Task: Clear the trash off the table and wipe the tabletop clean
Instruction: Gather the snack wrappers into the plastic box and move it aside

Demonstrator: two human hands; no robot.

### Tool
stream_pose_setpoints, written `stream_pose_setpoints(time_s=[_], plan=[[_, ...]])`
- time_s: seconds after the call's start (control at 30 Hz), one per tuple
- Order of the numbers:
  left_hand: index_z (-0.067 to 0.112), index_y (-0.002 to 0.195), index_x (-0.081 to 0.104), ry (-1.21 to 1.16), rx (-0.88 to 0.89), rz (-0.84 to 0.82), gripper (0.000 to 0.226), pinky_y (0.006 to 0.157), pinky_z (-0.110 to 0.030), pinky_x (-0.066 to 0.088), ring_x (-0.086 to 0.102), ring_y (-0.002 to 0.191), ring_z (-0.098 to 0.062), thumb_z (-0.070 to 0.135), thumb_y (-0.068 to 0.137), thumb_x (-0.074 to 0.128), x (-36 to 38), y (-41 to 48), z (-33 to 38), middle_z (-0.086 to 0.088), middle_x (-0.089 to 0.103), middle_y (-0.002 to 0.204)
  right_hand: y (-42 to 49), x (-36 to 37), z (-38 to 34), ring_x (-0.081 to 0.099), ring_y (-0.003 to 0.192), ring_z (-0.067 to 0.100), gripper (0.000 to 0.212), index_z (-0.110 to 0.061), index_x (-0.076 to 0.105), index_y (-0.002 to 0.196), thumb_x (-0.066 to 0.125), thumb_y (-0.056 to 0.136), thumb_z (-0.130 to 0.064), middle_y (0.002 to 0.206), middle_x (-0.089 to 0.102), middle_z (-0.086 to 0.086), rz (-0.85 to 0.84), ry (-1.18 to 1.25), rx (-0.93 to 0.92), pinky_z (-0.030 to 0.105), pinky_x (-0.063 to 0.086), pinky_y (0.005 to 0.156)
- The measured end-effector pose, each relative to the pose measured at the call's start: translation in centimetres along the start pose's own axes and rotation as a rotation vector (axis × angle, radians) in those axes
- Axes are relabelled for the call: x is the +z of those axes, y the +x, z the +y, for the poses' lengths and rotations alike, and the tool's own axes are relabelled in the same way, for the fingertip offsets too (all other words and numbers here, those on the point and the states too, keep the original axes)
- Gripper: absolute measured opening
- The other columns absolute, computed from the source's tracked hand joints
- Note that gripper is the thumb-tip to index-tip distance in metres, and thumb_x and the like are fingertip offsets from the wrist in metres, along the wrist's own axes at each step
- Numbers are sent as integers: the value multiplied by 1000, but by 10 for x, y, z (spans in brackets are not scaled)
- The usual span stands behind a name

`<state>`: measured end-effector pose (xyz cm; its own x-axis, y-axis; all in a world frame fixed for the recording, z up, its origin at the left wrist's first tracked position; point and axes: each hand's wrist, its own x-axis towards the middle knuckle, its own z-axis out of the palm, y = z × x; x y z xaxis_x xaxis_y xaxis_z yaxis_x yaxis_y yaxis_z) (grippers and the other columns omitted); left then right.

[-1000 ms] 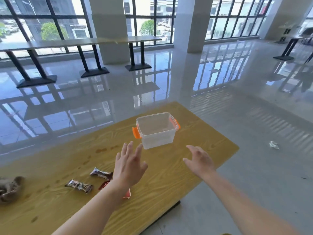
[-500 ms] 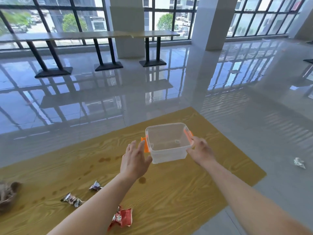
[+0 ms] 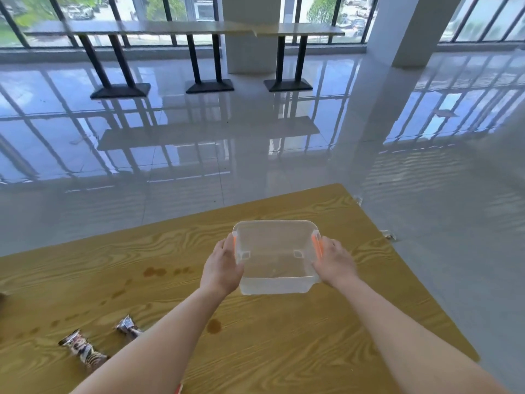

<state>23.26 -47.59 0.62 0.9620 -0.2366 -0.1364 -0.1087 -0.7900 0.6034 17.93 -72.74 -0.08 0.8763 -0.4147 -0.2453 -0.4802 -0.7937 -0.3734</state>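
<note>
At the far right part of the yellow wood-grain tabletop [image 3: 284, 336], a clear rectangular plastic bin with orange side latches [image 3: 277, 257] sits between both hands. Left hand [image 3: 223, 268] clasps the left wall, fingers over the orange latch; right hand [image 3: 333, 264] clasps the right wall likewise. Cannot tell whether the bin is lifted or resting on the surface. Bin looks empty.

Risks, as judged: thin walls may flex under a side squeeze; a latch may swing loose under the fingers and the grip slip. Dragging the bin through the brown spill spots [image 3: 154, 271] would smear them and dirty its base.

Surroundings: a striped brown-and-white snack wrapper [image 3: 83, 349] and a smaller crumpled silver wrapper [image 3: 127, 328] lie at near left, well apart from the bin; a red scrap [image 3: 178, 389] shows at the bottom edge, mostly hidden by the left forearm. A round brown spot [image 3: 213, 326] lies between the forearms. Nothing stands between bin and wrappers but the left arm. No wiping cloth clearly in view.
</note>
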Motion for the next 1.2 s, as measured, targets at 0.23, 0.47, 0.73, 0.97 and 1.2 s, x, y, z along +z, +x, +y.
stream_pose_setpoints(time_s=[0.23,0.47,0.73,0.97,1.2], plan=[[22,127,45,-8,16,99,52,66,-32,39,49,85,-20,7,78,52,-17,-10,-14,1,55,109,1,3,-22,53,83,30,24,-18,42,114,45,91,-14,113,54,14,89,61,-136,36,40,69],[17,128,46,14,7,288,49,67,-35,43,53,89,-20,8,81,57,-77,-56,-65,-3,58,121,-20,14,-101,56,91,34,39,-21,41,125,47,89,-10,117,57,14,65,104,-367,36,41,71],[18,133,47,48,-159,483,54,66,-37,47,58,87,-23,10,81,62,-165,-148,-160,-5,62,116,-79,60,-233,58,101,32,36,-18,46,128,50,92,-14,106,59,6,29,146,-675,34,38,71],[20,141,43,53,-352,616,66,70,-36,42,60,100,-29,14,79,66,-220,-228,-248,-4,62,117,-140,117,-340,61,97,36,42,-18,45,131,55,91,-14,115,61,14,-83,147,-836,34,37,69],[22,147,38,32,-528,663,71,72,-36,42,56,101,-24,13,82,64,-235,-312,-310,-5,60,120,-203,180,-395,60,91,31,47,-20,42,132,55,88,-9,112,61,13,-194,105,-952,34,41,67]])
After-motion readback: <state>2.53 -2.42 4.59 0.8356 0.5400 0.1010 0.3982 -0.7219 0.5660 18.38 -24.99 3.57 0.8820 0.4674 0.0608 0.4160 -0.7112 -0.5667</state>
